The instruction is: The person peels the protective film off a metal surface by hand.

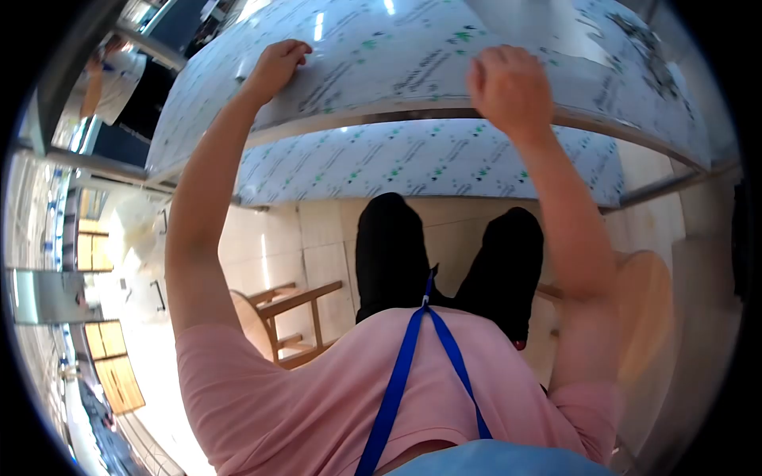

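Observation:
A metal shelf covered in white protective film [373,59] with green marks and dark print lies in front of me. My left hand [279,68] is over the film on the left, its fingers curled together; anything inside them is hidden. On the right, my right hand [512,89] is closed like a fist above the shelf's front edge, near a border of the film. I cannot make out whether it grips the film. Beyond that hand, a bare shiny strip of metal [532,28] shows between film areas, and wrinkled film [647,59] lies farther right.
A lower shelf [357,163] carries the same printed film. Metal frame bars [663,190] run along the sides. A wooden stool [298,305] stands to my left, and a round wooden seat [647,309] is at my right. Another person [111,83] is at the far left.

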